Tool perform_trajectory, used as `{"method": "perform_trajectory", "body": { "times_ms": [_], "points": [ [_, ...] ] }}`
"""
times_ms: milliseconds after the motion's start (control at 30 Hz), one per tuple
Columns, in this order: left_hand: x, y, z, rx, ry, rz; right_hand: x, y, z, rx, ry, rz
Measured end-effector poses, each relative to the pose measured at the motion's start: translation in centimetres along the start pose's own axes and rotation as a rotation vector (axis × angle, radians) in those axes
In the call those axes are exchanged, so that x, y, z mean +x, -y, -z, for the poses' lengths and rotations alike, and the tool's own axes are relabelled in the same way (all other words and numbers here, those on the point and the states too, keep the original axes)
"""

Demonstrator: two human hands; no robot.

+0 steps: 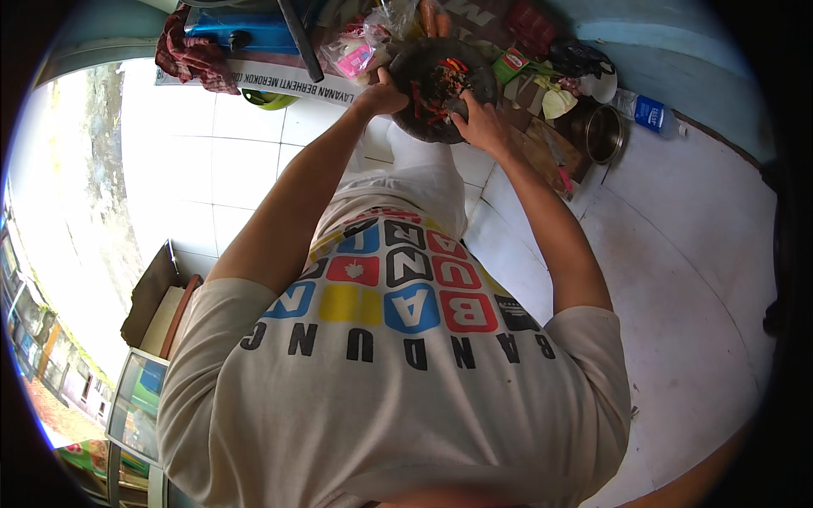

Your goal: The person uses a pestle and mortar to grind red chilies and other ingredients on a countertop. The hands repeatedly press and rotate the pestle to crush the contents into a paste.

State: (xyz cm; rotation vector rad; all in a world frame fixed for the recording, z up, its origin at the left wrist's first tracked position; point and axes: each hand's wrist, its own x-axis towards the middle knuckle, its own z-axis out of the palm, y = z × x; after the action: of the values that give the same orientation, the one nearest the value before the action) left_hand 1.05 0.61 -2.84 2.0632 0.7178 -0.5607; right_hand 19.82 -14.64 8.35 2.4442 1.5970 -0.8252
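Note:
A wide dark stone mortar (405, 62) lies before me at the top of the view. Whole red chilies (416, 100) and crushed reddish bits (452, 81) are spread inside it. My left hand (383, 96) holds the mortar's left rim, thumb pointing up along the edge. In my right hand (486, 126) is a short stone pestle (456, 109), gripped near the lower right of the bowl. The fingers partly cover the pestle, and its lower face is hidden.
A blue gas stove (263, 35) stands upper left, with a checked cloth (190, 54) beside it. A knife (557, 159) rests on a wooden cutting board (530, 149). Nearby are a metal pot (604, 133), a plastic bottle (651, 114), a plastic bag (359, 54) and carrots (435, 22).

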Motion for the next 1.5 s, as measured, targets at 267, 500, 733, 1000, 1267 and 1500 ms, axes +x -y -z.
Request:
{"method": "perform_trajectory", "body": {
  "times_ms": [267, 500, 733, 1000, 1267, 1500],
  "points": [
    [-0.9, -0.9, 1.3, -0.249, 0.073, 0.188, -1.8, 1.9, -3.8, -0.090, -0.138, 0.035],
    [-1.6, -2.5, 2.1, -0.345, -0.005, 0.295, -1.6, 2.1, -4.4, -0.180, -0.157, 0.054],
    [-1.0, -1.6, 2.2, -0.375, 0.112, 0.292, 3.8, 0.4, -1.3, 0.225, 0.049, -0.225],
    [-1.7, -2.4, 2.1, -0.408, -0.053, 0.301, 0.4, 0.4, -0.8, 0.016, 0.005, -0.008],
    [-2.0, -2.8, 2.7, -0.356, 0.012, 0.329, -1.8, 1.4, -4.0, -0.173, -0.099, 0.081],
    [-2.1, -2.7, 3.2, -0.403, 0.122, 0.302, 2.9, 0.2, -1.4, 0.115, 0.002, -0.162]
  ]
}}
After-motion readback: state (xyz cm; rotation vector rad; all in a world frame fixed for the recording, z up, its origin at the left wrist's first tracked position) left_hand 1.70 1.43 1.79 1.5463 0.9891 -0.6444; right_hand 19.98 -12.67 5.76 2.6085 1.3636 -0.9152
